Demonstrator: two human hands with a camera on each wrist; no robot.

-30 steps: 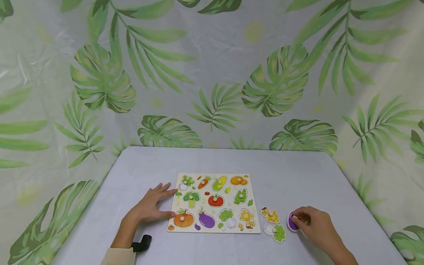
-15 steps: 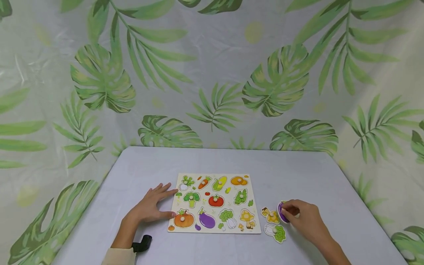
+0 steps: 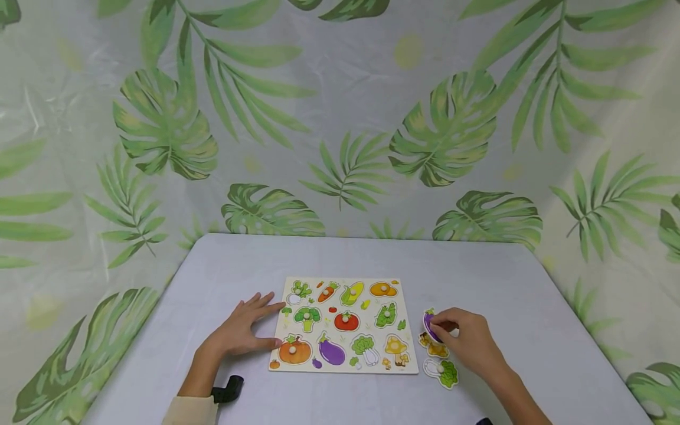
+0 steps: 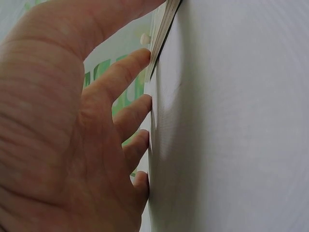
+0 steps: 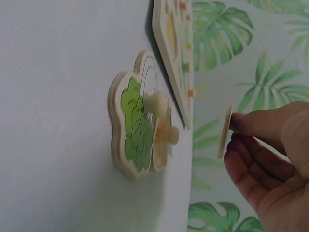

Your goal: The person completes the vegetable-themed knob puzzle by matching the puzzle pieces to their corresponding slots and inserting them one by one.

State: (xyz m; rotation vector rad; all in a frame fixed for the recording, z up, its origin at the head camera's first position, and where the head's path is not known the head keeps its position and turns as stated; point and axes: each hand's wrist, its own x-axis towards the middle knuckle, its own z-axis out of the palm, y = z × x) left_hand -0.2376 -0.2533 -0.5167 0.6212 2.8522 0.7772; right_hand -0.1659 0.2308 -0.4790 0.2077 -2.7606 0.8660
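Observation:
My right hand [image 3: 466, 339] pinches the eggplant puzzle piece [image 3: 431, 326] and holds it raised off the table, as the right wrist view shows. In the head view the piece overlaps the mushroom piece [image 3: 437, 348]. Just below lies the bok choy piece [image 3: 442, 373], its knob up. My left hand [image 3: 244, 327] spreads its fingers at the left edge of the vegetable puzzle board [image 3: 340, 348], with thumb and index fingertip touching that edge. Knobbed pieces such as the tomato [image 3: 347, 322] and pumpkin [image 3: 294, 352] sit in the board; its eggplant, bok choy and mushroom spots show no knobs.
The board and loose pieces lie on a white-covered table [image 3: 340, 257]. Leaf-patterned sheeting [image 3: 350, 118] hangs behind it and at both sides. A black strap mount [image 3: 229, 389] sits on my left wrist.
My right hand has lifted the eggplant piece and carried it left, from beside the bok choy piece to over the mushroom piece. The left hand and board have stayed in place.

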